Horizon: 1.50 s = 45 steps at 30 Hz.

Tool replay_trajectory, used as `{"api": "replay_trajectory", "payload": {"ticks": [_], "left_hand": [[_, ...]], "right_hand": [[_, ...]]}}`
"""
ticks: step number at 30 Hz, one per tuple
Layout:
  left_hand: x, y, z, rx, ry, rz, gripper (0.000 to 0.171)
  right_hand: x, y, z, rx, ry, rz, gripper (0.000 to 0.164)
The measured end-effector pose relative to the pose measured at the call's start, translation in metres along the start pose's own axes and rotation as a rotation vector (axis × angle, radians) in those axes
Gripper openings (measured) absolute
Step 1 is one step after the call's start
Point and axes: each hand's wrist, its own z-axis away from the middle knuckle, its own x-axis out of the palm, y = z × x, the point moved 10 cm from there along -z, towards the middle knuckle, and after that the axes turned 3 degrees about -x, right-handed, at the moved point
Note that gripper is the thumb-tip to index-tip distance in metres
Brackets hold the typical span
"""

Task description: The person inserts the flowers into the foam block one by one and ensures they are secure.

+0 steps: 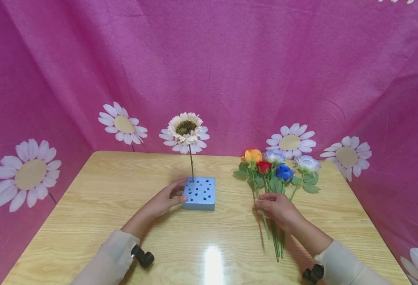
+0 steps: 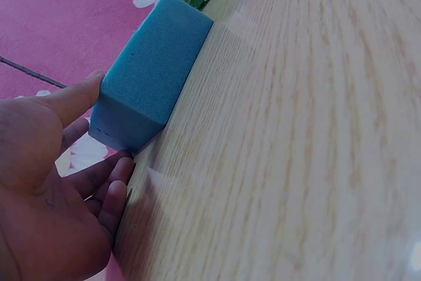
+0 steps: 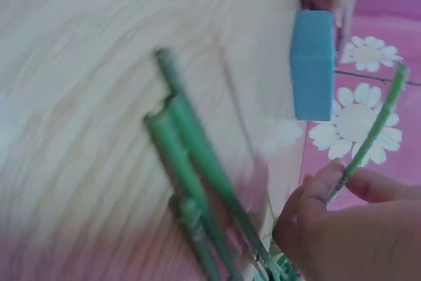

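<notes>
left hand (image 1: 164, 202) touches blue block (image 1: 200, 193) beside it, right hand (image 1: 279, 209) pinches stem (image 3: 371, 137).

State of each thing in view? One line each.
Foam block, flat on table.
Cream flower, upright in block.
Left hand, touching block's side.
Right hand, pinching a stem, cut end raised.
Orange flower, can't tell if lifted.
Red flower, lying down.
Blue flower, lying down.
Two pale flowers, lying down.

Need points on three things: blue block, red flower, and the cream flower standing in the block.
Blue block (image 2: 158, 60): left wrist view, on its broad side face.
Red flower (image 1: 264, 166): head view, on the bloom.
Cream flower (image 1: 186, 127): head view, on its dark centre.
</notes>
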Motion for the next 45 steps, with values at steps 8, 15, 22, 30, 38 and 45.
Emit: {"api": "replay_trajectory", "payload": {"ticks": [8,15,22,30,38,45], "left_hand": [[0.001,0.0,0.0,-0.001,0.003,-0.006,0.071],[0.001,0.0,0.0,-0.006,0.003,-0.008,0.07],[0.0,0.0,0.0,-0.009,0.004,-0.007,0.071],[0.001,0.0,0.0,-0.001,0.0,-0.003,0.071],[0.001,0.003,-0.001,0.048,-0.009,0.002,0.07],[0.002,0.004,-0.001,0.059,-0.014,0.019,0.071]], "right_hand": [[0.014,0.002,0.003,0.086,-0.169,-0.263,0.052],[0.033,0.009,0.01,0.145,-0.302,-0.368,0.07],[0.042,0.011,0.01,0.124,-0.323,-0.388,0.064],[0.046,0.013,0.011,0.114,-0.295,-0.326,0.064],[0.051,0.014,0.012,0.095,-0.262,-0.313,0.061],[0.054,0.014,0.011,0.069,-0.247,-0.307,0.057]]}}
